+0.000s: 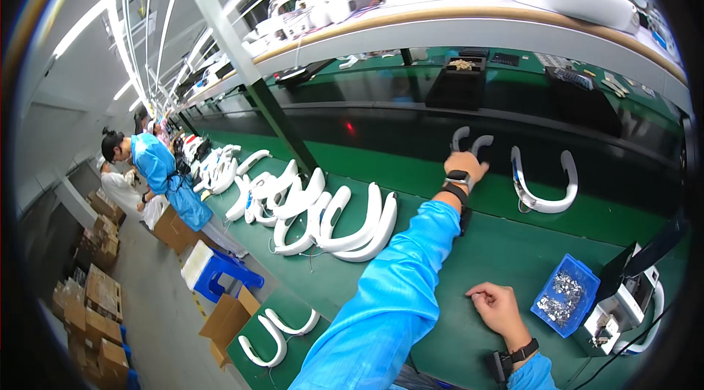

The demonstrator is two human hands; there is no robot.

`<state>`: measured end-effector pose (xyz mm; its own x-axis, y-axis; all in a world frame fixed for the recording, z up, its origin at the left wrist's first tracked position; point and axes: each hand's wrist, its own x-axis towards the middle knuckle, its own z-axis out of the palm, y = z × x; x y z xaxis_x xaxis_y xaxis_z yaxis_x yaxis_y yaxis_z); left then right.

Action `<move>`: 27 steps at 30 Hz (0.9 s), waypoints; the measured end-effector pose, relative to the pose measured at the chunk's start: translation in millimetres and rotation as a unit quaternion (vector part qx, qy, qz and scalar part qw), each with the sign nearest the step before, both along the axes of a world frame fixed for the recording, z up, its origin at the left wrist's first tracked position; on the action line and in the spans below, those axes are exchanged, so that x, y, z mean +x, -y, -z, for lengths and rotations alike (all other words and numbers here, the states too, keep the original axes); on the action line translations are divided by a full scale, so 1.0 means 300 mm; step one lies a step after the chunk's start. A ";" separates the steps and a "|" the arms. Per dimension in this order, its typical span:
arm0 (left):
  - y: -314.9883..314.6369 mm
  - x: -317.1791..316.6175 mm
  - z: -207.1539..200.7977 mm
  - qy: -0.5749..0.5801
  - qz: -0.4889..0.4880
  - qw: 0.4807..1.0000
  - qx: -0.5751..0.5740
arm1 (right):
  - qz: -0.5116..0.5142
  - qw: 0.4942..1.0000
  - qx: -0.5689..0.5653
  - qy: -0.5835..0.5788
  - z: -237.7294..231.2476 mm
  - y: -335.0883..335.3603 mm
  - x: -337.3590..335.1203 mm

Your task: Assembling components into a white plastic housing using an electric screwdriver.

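My left hand (465, 167) reaches far over the bench with its fingers around the near, curved part of a U-shaped neckband (482, 143). The neckband's two ends point away from me over the dark belt, and my hand hides its middle. To the right of it, another white neckband (551, 205) lies with its ends pointing away. My right hand (500, 307) is low over the green bench top, index finger stretched out and the other fingers loosely bent, with nothing visible in it. Beside it is a blue bin (566, 295) of small metal parts.
White neckbands (352, 232) lie heaped on the left of the bench. A small machine (612, 317) stands at the right, its cable trailing down. A shelf (469, 17) loaded with white housings spans overhead, by a post (271, 108). A person in blue (165, 170) works further left.
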<state>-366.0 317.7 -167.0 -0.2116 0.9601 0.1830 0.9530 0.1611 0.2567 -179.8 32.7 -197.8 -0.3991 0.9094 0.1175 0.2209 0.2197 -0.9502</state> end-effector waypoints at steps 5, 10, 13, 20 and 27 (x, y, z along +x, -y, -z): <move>0.001 -0.036 0.066 0.097 0.013 0.994 0.050 | 0.025 0.997 -0.052 -0.052 0.012 0.011 -0.013; 0.289 -0.257 -0.196 0.221 0.106 0.965 0.096 | 0.027 0.997 -0.070 -0.010 -0.003 0.029 -0.022; 0.624 -0.509 -0.374 0.229 0.159 0.933 0.226 | 0.052 0.998 0.016 0.042 0.022 0.042 -0.025; 1.178 -1.470 -0.271 0.071 -0.213 0.928 0.298 | -0.007 0.950 0.267 0.163 -0.098 0.138 -0.255; 1.240 -2.241 -0.073 -0.121 -0.450 0.871 0.154 | -0.277 0.877 0.251 0.300 -0.177 0.282 -0.666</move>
<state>-1038.4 -54.1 -145.0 -0.7732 0.3218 0.5465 0.5081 0.8300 0.2301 -379.7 -51.9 -144.8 -0.8908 0.4498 0.0649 0.3757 0.8092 -0.4517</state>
